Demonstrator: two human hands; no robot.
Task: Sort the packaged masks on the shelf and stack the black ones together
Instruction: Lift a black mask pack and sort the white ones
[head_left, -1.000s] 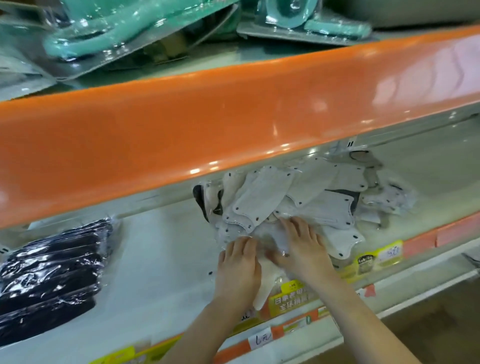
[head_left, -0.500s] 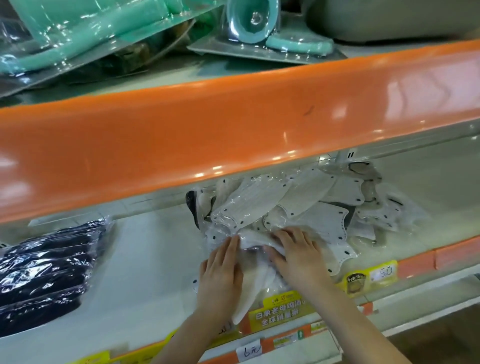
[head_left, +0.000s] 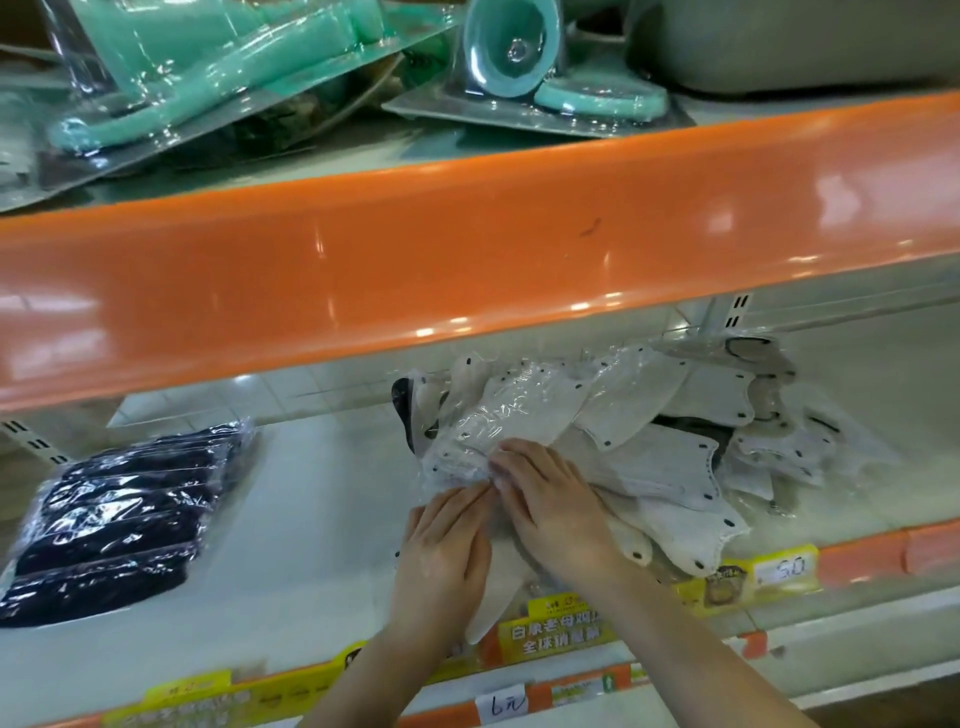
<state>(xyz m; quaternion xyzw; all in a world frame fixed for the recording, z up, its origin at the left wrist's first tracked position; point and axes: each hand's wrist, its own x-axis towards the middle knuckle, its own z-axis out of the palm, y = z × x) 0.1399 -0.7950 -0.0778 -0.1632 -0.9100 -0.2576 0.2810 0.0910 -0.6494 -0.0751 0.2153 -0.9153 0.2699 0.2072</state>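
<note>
Both hands, the left hand (head_left: 447, 551) and right hand (head_left: 556, 512), have slid up the heap of white packaged masks (head_left: 649, 457), fingers flat and together, pressing, gripping nothing, while the black stack (head_left: 119, 514) waits well apart at the shelf's (head_left: 311, 519) left, sorting unfinished.

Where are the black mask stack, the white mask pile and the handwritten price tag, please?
black mask stack (head_left: 119, 525), head view, middle of the top wrapper
white mask pile (head_left: 660, 462), head view, a mask near the middle
price tag (head_left: 502, 705), head view, its white face
</note>
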